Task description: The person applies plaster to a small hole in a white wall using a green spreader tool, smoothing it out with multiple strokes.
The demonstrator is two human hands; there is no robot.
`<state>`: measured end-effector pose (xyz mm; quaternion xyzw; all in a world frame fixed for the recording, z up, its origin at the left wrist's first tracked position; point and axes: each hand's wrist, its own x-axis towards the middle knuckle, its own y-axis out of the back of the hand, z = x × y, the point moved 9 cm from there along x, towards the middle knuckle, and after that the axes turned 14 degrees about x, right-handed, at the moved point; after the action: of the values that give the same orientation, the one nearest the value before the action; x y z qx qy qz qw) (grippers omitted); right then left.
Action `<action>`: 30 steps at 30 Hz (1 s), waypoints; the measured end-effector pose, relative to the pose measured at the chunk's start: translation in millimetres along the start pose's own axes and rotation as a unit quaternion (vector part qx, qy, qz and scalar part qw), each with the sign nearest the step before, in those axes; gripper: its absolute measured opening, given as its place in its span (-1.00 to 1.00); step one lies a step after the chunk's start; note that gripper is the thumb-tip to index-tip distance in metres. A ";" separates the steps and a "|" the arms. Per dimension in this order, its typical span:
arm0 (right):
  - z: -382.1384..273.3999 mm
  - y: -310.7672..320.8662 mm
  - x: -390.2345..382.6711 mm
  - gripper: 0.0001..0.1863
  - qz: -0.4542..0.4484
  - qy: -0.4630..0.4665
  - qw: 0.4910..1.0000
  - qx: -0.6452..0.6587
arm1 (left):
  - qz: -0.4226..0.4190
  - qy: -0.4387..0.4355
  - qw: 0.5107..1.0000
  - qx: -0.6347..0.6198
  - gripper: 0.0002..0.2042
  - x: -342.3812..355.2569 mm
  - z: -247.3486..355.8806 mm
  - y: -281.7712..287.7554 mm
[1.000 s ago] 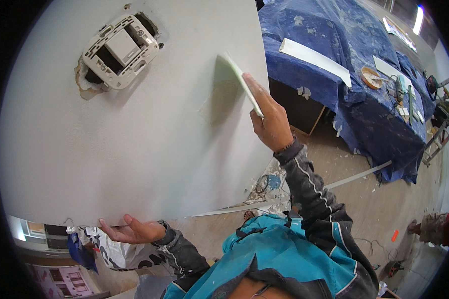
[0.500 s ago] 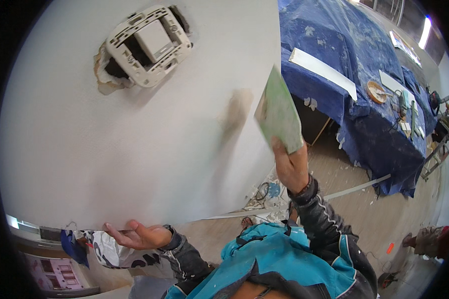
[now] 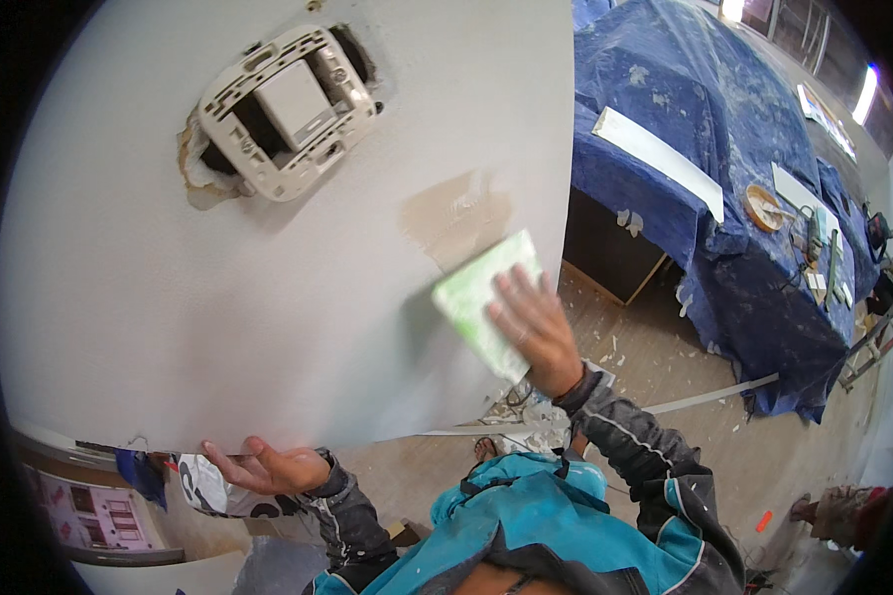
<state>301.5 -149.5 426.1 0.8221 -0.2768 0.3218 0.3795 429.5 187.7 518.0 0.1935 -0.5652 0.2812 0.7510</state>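
Note:
My right hand [image 3: 536, 342] grips a flat, green rectangular spreader [image 3: 486, 309] smeared with white, its fingers lying over the face and the thumb hidden. The spreader lies at or close against the white wall panel [image 3: 268, 367], just below a wet beige patch of filler [image 3: 456, 216]. At the panel's lower edge, my left hand [image 3: 273, 468] is palm up with its fingers apart, holding nothing. Whether it touches the edge I cannot tell. Up and to the left, a switch frame [image 3: 288, 111] with one white rocker is fixed over a ragged cut-out.
Blue plastic sheeting [image 3: 655, 89] drapes a large block at right. On it lie a white strip [image 3: 660, 164], an orange bowl [image 3: 764, 208] and several tools. Debris and a long pale strip [image 3: 714, 394] lie on the floor. Another person's leg [image 3: 843, 511] shows at far right.
My right hand has moved down and left, turning the spreader from raised beside the panel's edge to face the panel. The beige patch now shows more fully. My left hand stays put.

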 end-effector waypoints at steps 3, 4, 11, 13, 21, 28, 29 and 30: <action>0.8 57.8 60.2 -0.12 0.100 -0.069 0.989 0.080 | 0.005 0.026 0.999 -0.026 -0.48 2.3 1.0 1.0; -2.6 73.0 75.0 -0.10 0.133 -0.068 0.985 0.084 | 0.024 0.080 0.994 -0.070 -0.47 1.5 -7.4 1.5; -50.7 4.3 62.4 -0.01 0.012 -0.115 0.991 0.070 | -0.002 -0.068 0.990 0.125 -0.66 -7.9 -8.8 3.5; -52.0 -24.9 30.5 -0.18 -0.069 -0.097 0.992 0.051 | -0.005 -0.093 0.982 0.165 -0.70 -7.8 -3.2 5.5; -6.0 6.9 46.7 -0.32 -0.023 0.106 0.989 -0.101 | -0.010 -0.039 0.993 0.108 -0.65 -0.7 9.8 2.1; 44.2 -27.9 31.4 -0.21 -0.058 0.129 0.977 -0.157 | 0.022 0.064 0.998 -0.006 -0.49 -3.0 -2.5 2.5; 48.1 -30.1 15.0 -0.21 -0.104 0.108 0.981 -0.124 | 0.023 0.064 0.998 -0.002 -0.49 -3.4 -1.7 1.9; 45.5 -28.7 5.9 -0.21 -0.149 0.084 0.981 -0.093 | 0.024 0.075 0.996 -0.028 -0.48 -3.0 -6.4 1.1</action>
<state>339.8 -171.2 394.6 0.7851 -0.1471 0.3021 0.5202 432.9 191.8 513.2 0.1367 -0.5195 0.2971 0.7894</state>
